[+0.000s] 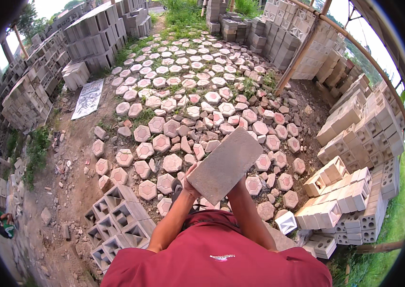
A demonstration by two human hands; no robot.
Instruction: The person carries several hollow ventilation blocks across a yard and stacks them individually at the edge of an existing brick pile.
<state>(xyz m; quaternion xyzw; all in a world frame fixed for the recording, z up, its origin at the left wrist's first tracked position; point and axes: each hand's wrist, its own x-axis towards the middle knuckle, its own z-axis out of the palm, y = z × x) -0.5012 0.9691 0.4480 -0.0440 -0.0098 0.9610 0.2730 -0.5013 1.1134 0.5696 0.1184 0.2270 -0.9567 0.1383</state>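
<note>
A grey rectangular concrete block is held up before my body, tilted, its broad flat face toward me. My left hand grips the block's lower left end, some fingers showing along the edge. Under its lower right side, my right hand supports the block; most of that hand and its fingers are hidden behind it. Below the block, the ground is laid with hexagonal paving stones, pale with reddish centres.
Hollow vent blocks are stacked at my near left. On the near right stand more pale blocks and perforated bricks. Taller stacks line the far left. A slanted wooden post rises at right. Rubble lies among the pavers.
</note>
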